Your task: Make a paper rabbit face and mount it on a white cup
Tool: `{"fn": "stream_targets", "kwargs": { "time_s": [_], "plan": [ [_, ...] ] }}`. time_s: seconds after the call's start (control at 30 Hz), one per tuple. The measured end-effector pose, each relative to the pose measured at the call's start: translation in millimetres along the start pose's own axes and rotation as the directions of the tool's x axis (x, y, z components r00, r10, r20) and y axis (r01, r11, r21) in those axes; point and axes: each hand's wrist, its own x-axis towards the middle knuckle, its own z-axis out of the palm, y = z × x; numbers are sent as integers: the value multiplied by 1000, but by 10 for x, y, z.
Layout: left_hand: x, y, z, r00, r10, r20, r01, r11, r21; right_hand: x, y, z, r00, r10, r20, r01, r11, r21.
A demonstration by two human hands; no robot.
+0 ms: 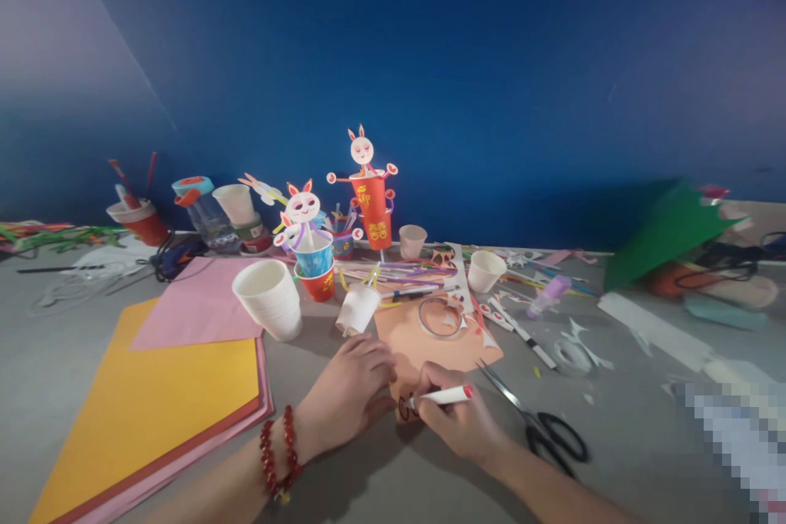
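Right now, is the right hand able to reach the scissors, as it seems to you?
Probably yes: the scissors lie close beside the right hand, with nothing seen on top of them. However, its grip is on the pen, so it would likely need to put that down first.

White marker (449, 395), red-ended (black curves (404, 408) beside it), peach paper (421, 344); yellow sheet (172, 385) at eight o'clock, blue wall (430, 41) at twelve.

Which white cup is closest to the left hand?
The small white cup with yellow strips at its top, just beyond the left hand. The large white cup to its left and the other white cups are farther off.
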Motion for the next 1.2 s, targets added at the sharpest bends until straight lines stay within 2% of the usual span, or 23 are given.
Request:
{"fn": "stream_targets", "kwargs": {
  "time_s": [0.53,1.2],
  "plan": [
    [4,5,-10,1000,-1,17,1,1000,4,15,-12,-2,1000,-4,13,4,1000,4],
    [11,11,-18,1000,-9,22,9,1000,-2,-3,-9,13,999,-7,33,4,995,104]
  ]
}}
